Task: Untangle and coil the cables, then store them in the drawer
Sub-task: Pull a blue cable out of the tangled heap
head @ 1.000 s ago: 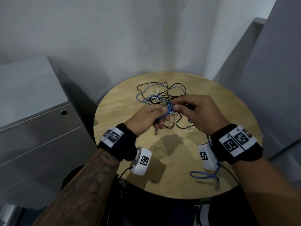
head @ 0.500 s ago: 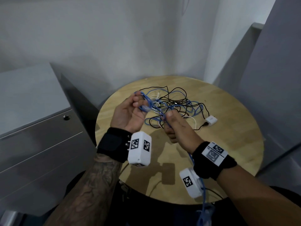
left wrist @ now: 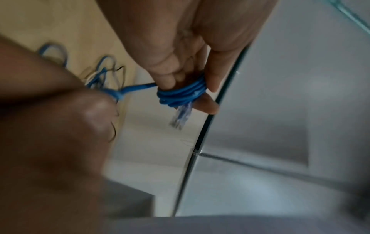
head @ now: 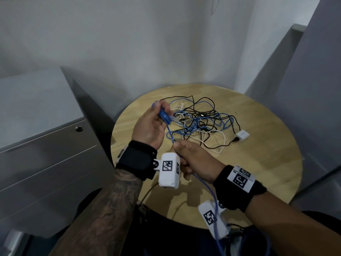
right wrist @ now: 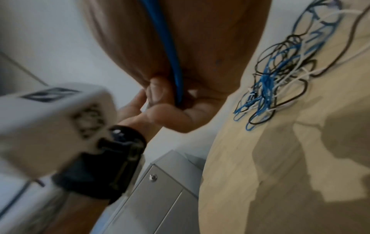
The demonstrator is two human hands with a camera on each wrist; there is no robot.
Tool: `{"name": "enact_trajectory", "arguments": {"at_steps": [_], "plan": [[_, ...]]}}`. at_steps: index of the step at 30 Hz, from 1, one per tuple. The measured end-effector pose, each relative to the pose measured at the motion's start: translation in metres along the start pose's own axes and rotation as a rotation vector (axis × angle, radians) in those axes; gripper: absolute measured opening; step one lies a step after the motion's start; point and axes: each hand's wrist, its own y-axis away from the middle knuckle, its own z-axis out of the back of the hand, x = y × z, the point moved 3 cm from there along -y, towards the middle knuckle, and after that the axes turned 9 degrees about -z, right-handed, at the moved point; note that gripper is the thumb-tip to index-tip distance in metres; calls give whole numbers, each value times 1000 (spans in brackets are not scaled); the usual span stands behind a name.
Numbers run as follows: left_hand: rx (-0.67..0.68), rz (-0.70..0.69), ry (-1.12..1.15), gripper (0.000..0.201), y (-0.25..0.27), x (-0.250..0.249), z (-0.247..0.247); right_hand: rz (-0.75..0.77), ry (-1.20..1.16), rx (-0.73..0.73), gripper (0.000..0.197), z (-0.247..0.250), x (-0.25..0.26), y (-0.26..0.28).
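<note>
Both hands (head: 193, 161) on blue cable (left wrist: 180, 93) — above table's near edge (head: 184, 221).

Blue cable (head: 164, 117): thin and round, several turns wound tight around the fingers of the left hand (head: 150, 127), clear plug (left wrist: 181, 118) poking out past the coil; free length running down through the right hand (head: 193, 162) and off the table (head: 258, 172) edge. Rest of the cables (head: 201, 124), black, white and blue, heaped in a loose tangle mid-table. Drawer (head: 49, 145) fronts grey, closed, left of the table.
</note>
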Motion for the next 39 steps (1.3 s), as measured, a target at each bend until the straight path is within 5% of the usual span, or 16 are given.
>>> {"name": "enact_trajectory", "arguments": {"at_steps": [5,10,15,18,24,30,34,39], "plan": [[133,-281,-769,19,-7,2,18,32,159,-51,26,16,16,19],[513,-101,-1036,31,13,24,11,189,233,-289,24,45,44,32],[685,61,-1023,37,33,27,-8,389,633,-527,18,75,45,24],[564,194,-787,37,34,23,-12,431,801,-542,13,87,39,16],[200,442,-7,41,24,12,-10,193,1042,-354,22,58,22,4],[17,327,332,24,11,2,-3,129,1198,-259,34,29,9,-1],[-21,79,23,23,-4,3,15,194,1075,-169,19,14,11,11],[234,-114,-737,18,10,18,15,269,868,-102,17,13,31,25]]}}
